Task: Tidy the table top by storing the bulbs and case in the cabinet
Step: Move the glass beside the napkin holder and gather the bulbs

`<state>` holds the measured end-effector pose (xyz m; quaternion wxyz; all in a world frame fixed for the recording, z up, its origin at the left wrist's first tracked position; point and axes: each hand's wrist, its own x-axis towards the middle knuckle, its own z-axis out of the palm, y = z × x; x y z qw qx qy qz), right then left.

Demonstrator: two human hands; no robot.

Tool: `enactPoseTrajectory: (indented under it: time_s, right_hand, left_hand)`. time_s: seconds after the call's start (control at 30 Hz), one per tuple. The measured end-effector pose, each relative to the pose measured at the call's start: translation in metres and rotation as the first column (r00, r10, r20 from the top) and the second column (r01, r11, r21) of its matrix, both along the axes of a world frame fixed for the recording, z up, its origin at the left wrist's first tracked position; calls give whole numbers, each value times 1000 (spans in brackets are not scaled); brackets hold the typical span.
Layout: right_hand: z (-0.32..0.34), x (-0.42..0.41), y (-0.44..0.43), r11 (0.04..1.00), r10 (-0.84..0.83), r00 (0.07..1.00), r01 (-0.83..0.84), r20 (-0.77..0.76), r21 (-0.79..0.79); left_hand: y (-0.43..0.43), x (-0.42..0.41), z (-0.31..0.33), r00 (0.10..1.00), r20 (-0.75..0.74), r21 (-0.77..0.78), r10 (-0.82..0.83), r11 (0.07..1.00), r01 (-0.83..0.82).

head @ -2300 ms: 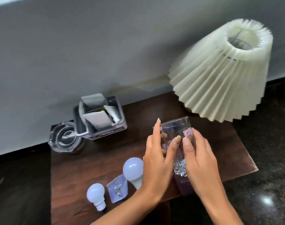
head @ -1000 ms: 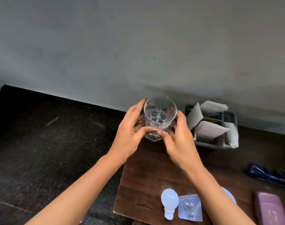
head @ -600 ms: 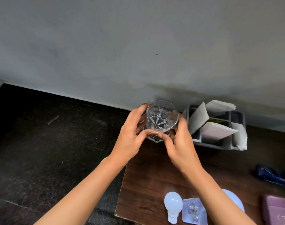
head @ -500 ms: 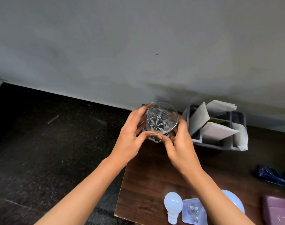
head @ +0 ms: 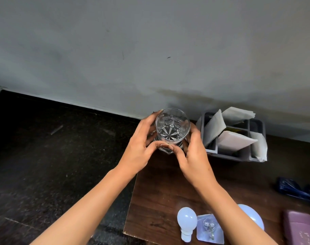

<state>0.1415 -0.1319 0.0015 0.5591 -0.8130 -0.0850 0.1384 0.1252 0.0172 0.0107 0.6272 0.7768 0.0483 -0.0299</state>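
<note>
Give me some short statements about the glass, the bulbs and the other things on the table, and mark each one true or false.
1. Both hands, left hand and right hand, hold the glass. True.
2. The small bulb stands inside the grey organizer. False: it lies on the table, near the front edge.
3. The glass is full of water. False: it looks empty.
4. The clear packet lies between the two bulbs. True.
5. The pink case lies on the table. True.
</note>
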Motion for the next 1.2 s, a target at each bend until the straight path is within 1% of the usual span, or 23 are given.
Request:
enactPoseTrajectory:
  time_s: [0.13, 0.27, 0.37, 0.43, 0.5, 0.57, 0.67, 0.73, 0.8, 0.9, 1.07, 1.13, 1.2]
  right_hand:
    - [0, -1, 0, 1000, -3, 1000, 3, -1, 7]
    - [0, -3, 2, 1000, 9, 999, -8, -49, 27]
    - [1, -7, 2, 1000, 20, 998, -20, -65, -7]
    - [2, -12, 1, 999, 18, 999, -19, -42, -35]
    - [5, -17, 1, 1000, -7, 1000, 6, -13, -29]
    - [10, -24, -1, 999, -51, 998, 51, 27, 17]
    - [22, -38, -2, 990, -137, 988, 135, 66, 30]
    - [31, -49, -4, 984, -179, 980, 177, 87, 30]
    - [38, -60, -7, 979, -205, 972, 204, 112, 20]
    - [44, -78, -15, 975, -219, 963, 221, 158, 6]
    - [49, -110, -41, 979, -197, 960, 204, 198, -15]
    - [46, -127, -56, 980, -189, 958, 199, 216, -26]
    - [42, -150, -75, 981, -180, 956, 192, 230, -30]
  left_hand:
    - [0, -1, 0, 1000, -5, 10, -14, 1000, 14]
    - [-2, -6, -5, 1000, -3, 71, -10, 997, 10]
    - [-6, -12, -9, 1000, -8, 129, 0, 992, 1]
    - [-9, -17, -7, 1000, -7, 154, 11, 988, -9]
    - [-12, -22, -5, 999, -6, 169, 39, 985, -38]
    - [-16, -31, -4, 996, 9, 210, 84, 974, -85]
    - [-26, -50, -1, 986, 78, 299, 145, 940, -162]
    - [-35, -65, 0, 980, 118, 348, 157, 918, -189]
    - [-43, -79, 3, 982, 130, 360, 138, 916, -177]
    - [-57, -104, 9, 990, 131, 362, 60, 926, -104]
    - [-91, -150, 9, 983, 168, 359, -75, 933, 10]
    - [-106, -171, 4, 981, 174, 345, -87, 938, 23]
    - [-125, -197, 0, 981, 186, 323, -62, 946, -2]
